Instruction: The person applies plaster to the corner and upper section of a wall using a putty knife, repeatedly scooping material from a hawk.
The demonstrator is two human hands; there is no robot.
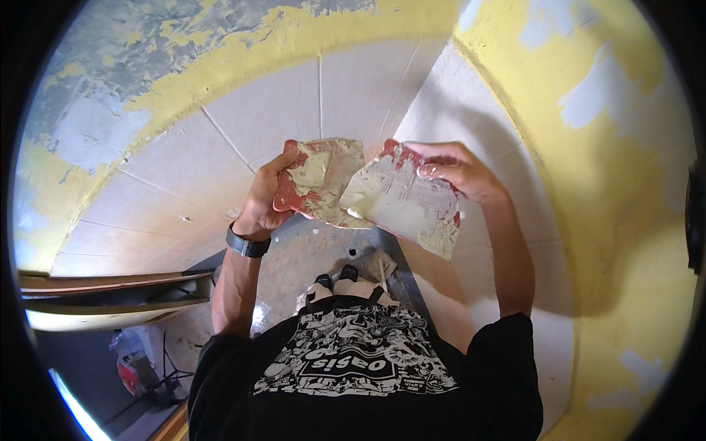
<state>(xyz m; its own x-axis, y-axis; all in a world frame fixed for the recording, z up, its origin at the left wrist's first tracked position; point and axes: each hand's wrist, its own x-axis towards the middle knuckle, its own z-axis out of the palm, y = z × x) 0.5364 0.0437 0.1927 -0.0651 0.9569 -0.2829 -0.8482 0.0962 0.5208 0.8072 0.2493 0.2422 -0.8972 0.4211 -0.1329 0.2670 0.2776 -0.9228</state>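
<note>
My left hand (266, 192), with a dark band on its wrist, grips a red putty spreader (329, 173) by its edge. Pale putty is smeared across that blade, and red shows near the fingers. In my right hand (465, 173) is a second putty spreader (415, 198), tilted, its broad face mostly coated in cream putty with red along the handle side. The two blades meet in front of me, and the right one overlaps the left one's edge. A small thick lump of putty (354, 213) sits at the overlap.
White tiled wall panels (287, 103) meet in a corner ahead. Above them, yellow walls (603, 162) carry patches of white and grey filler. My feet (337, 276) stand on a stained floor (294, 253). Wooden shelving or a door edge (118, 287) is at lower left, near a stand.
</note>
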